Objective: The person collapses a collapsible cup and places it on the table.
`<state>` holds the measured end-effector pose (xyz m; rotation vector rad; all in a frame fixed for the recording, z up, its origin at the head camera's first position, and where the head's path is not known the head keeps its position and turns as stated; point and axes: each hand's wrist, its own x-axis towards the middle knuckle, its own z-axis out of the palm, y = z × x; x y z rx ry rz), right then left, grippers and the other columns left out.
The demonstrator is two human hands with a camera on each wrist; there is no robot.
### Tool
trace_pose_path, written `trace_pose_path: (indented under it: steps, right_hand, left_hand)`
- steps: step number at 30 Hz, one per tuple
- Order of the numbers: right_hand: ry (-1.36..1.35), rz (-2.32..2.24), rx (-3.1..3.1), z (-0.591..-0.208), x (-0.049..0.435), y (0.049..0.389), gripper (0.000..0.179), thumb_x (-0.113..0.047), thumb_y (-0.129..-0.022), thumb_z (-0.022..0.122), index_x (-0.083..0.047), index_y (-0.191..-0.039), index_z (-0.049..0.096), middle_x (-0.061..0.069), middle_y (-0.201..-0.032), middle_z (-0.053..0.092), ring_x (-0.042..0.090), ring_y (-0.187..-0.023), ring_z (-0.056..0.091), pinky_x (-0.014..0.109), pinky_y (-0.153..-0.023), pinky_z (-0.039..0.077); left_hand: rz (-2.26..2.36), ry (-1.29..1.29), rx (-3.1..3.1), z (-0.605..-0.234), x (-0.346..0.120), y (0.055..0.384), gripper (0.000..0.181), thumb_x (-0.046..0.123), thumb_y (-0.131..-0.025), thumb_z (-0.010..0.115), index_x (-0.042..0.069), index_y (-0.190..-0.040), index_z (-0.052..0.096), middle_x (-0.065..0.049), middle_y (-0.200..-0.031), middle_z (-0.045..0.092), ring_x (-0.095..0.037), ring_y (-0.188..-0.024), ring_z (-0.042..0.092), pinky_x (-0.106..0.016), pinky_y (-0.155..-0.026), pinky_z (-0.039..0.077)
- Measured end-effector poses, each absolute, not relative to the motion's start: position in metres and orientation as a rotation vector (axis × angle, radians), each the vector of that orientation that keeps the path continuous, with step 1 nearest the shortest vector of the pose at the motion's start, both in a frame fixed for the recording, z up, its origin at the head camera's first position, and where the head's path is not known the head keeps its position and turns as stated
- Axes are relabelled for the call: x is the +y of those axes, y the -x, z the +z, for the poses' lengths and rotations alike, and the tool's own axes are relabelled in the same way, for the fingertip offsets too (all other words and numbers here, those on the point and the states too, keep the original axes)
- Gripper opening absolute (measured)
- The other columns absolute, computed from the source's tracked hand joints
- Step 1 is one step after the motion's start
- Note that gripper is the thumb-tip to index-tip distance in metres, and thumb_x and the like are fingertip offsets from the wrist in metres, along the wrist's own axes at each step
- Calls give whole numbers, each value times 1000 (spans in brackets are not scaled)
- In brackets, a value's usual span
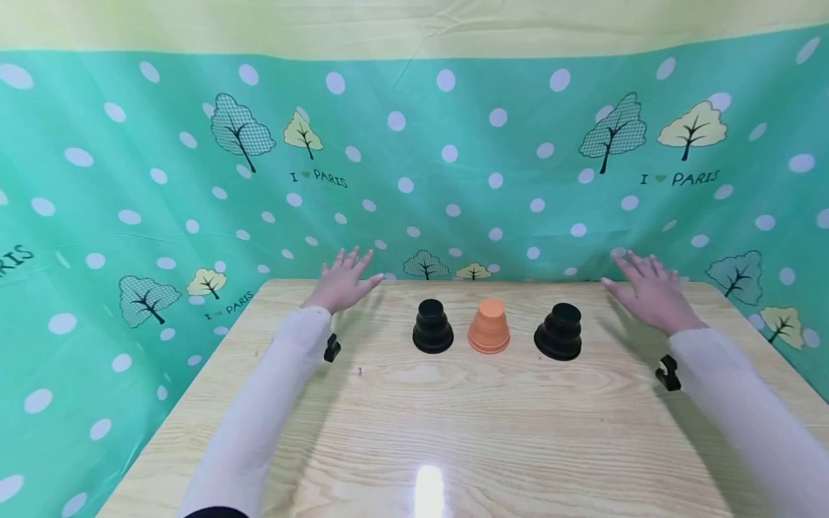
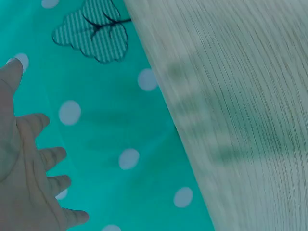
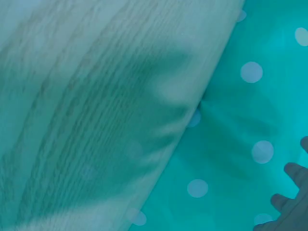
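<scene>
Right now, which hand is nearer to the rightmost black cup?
Right: the right hand is right of this cup; the left hand is on its left, past the other black cup.

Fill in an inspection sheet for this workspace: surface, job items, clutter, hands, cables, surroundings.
Surface: wood-grain table, with a bright reflection low in the head view.
Job's things: left black stepped piece, orange stepped piece and right black stepped piece, in a row, apart, narrow ends up.
Clutter: nothing seen.
Hands: left hand and right hand on opposite sides of the row, fingers spread, holding nothing.
Cables: nothing seen.
Surroundings: green dotted cloth with printed trees and lettering, behind the table.
</scene>
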<state>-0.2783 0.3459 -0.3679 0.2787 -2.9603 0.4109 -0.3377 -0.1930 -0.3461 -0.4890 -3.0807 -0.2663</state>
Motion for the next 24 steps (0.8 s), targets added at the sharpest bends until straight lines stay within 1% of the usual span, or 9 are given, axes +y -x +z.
trace_pose_path:
  steps: [5,9,13,18,21,24]
  right_hand:
    - [-320,435,-2931,-362,342,270,72,-51,-99,35,-10,-152,10,27,-153,7,56,-134,-6,75,-97,-7]
    - [-378,454,-2881,-358,336,265,69,-47,-99,39,-12,-152,11,26,-154,10,53,-136,-6,74,-99,-8]
    - [-419,474,-2833,-354,330,260,67,-44,-99,40,-15,-153,11,24,-154,11,50,-138,-5,73,-100,-7]
    - [-480,468,-2804,-353,319,253,65,-41,-99,42,-12,-152,16,25,-154,12,52,-137,0,74,-100,-4]
    - [-518,481,-2772,-353,312,248,65,-40,-98,45,-12,-151,20,23,-154,15,50,-138,4,72,-103,-1]
    - [-556,506,-2734,-354,305,244,64,-38,-97,48,-13,-151,22,22,-153,18,49,-139,7,69,-105,-1]
  left_hand:
    - [-301,565,-3030,-348,-180,330,71,60,-97,29,19,-153,13,-15,-157,8,-42,-142,1,-66,-108,2]
    - [-374,622,-3008,-351,-170,323,69,58,-97,29,20,-153,15,-14,-157,13,-41,-142,3,-64,-109,4]
    - [-448,676,-2987,-351,-158,315,69,57,-97,32,19,-152,17,-14,-156,18,-40,-142,7,-63,-110,6]
    - [-603,754,-2975,-354,-145,306,70,56,-97,36,20,-152,16,-12,-155,21,-37,-143,8,-56,-113,8]
    - [-707,793,-2960,-359,-139,300,71,54,-96,42,19,-152,15,-11,-155,22,-36,-143,9,-53,-114,11]
    - [-824,816,-2937,-364,-132,295,75,52,-94,49,20,-152,15,-8,-155,23,-33,-142,14,-51,-114,15]
